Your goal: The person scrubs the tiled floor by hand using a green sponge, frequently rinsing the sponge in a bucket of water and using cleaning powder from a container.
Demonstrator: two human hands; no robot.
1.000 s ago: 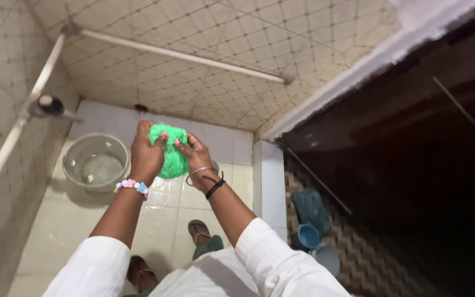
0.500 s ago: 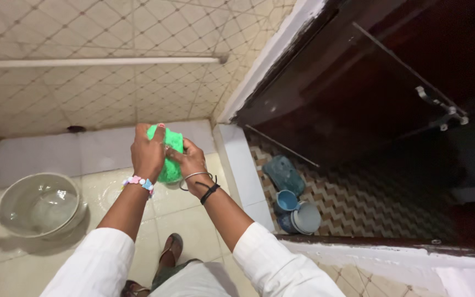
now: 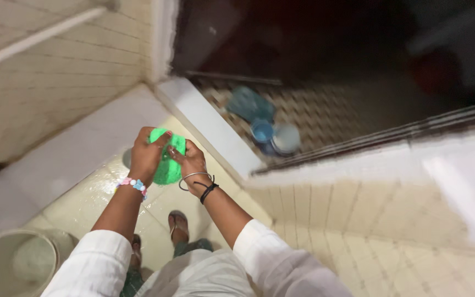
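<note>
Nearest, white sleeves (image 3: 97, 264) and a sandalled foot (image 3: 178, 224) on the wet tiled floor (image 3: 92, 201); a basin (image 3: 12, 264) sits at the floor's lower-left corner. Above the floor, both hands clasp a green scrubber (image 3: 169, 162) — the left hand (image 3: 145, 155) grips its left side, the right hand (image 3: 192, 162) pinches its right edge. Beyond the white threshold (image 3: 207, 126), blue cups (image 3: 273, 136) stand on a patterned floor — blurred.
</note>
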